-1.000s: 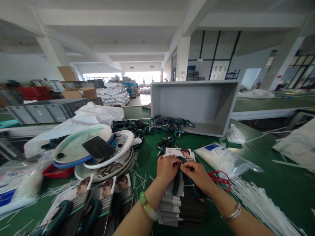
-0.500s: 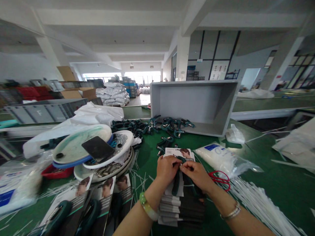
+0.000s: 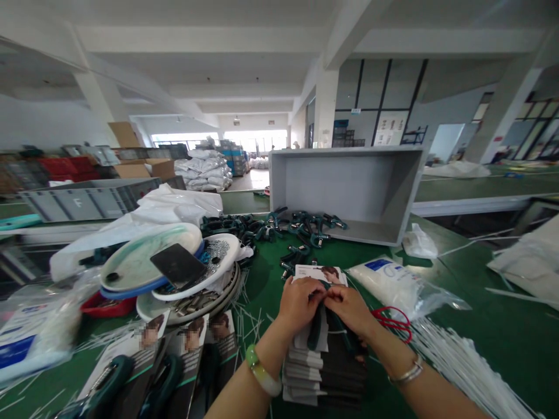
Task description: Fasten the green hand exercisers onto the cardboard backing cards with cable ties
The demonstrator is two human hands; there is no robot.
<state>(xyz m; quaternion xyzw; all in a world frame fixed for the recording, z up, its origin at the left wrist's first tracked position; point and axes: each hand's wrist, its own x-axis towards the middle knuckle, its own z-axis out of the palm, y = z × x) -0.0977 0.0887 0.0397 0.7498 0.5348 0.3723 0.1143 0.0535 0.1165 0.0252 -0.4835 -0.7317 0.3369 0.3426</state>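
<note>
A pair of dark green-handled pliers [image 3: 314,330] lies on the top card of a stack of printed cards [image 3: 321,378], its handles spread toward me. My left hand [image 3: 301,299] pinches at the upper end of the pliers, fingers curled. Right against it, my right hand [image 3: 347,305] has its thumb and forefinger pressed together at the same spot. The fingers hide the pliers' head and whatever fine piece may be between the fingertips. A thin white tie [image 3: 336,332] crosses the right handle. The top card's printed edge [image 3: 317,271] shows beyond the hands.
Loose green tools [image 3: 301,227] are heaped before a grey crate [image 3: 340,186] tipped on its side. Plates of small parts [image 3: 218,256] and a phone [image 3: 178,266] sit left. Carded tools [image 3: 152,372] lie front left. At right are red scissors [image 3: 393,322] and white ties [image 3: 467,366].
The whole view has shifted slightly, with things a little lower and to the right. My hands stay pinched together at the pliers' upper end, with barely any finger movement.
</note>
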